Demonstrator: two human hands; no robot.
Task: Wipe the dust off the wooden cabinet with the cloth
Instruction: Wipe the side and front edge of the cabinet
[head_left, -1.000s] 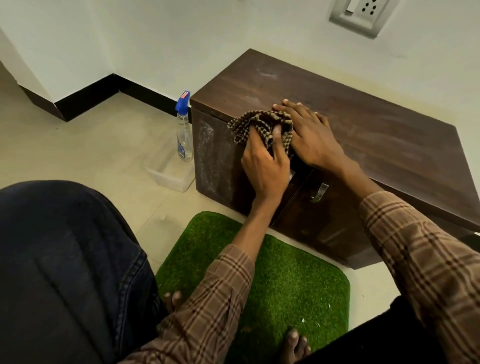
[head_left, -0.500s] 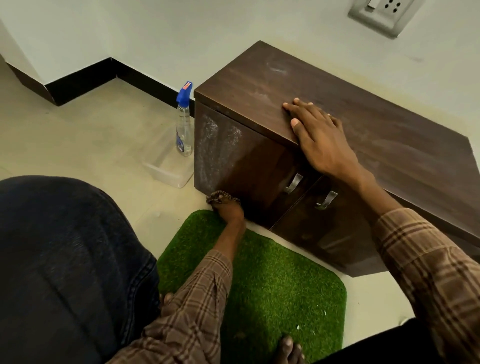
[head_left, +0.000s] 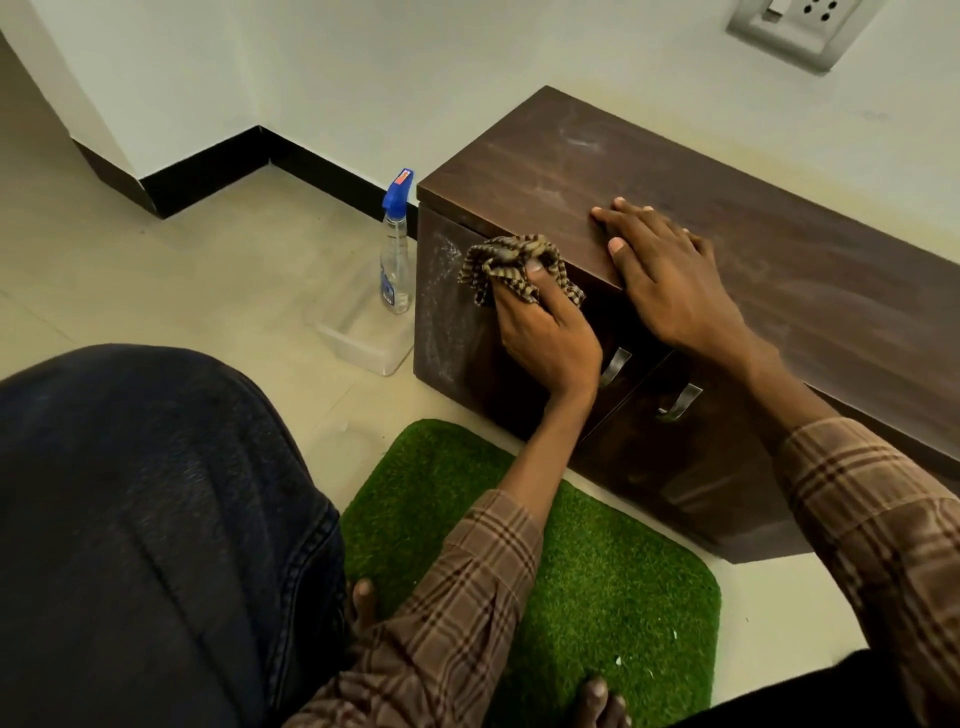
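Observation:
A low dark wooden cabinet (head_left: 779, 270) stands against the wall, its top streaked with dust and its left door front smeared white near the corner. My left hand (head_left: 550, 338) grips a bunched brown checked cloth (head_left: 511, 267) and presses it against the upper part of the left door, just under the top edge. My right hand (head_left: 670, 275) lies flat on the cabinet top near its front edge, fingers straight. Two metal door handles (head_left: 615, 366) sit below my hands.
A clear spray bottle with a blue nozzle (head_left: 396, 249) stands on the floor left of the cabinet, beside a clear plastic tub (head_left: 363, 338). A green grass mat (head_left: 597, 587) lies before the cabinet, with my knee at left and toes on it.
My left hand swept the cloth down the door front to the cabinet's base and has come back up to just under the top edge. My right hand stayed flat on top.

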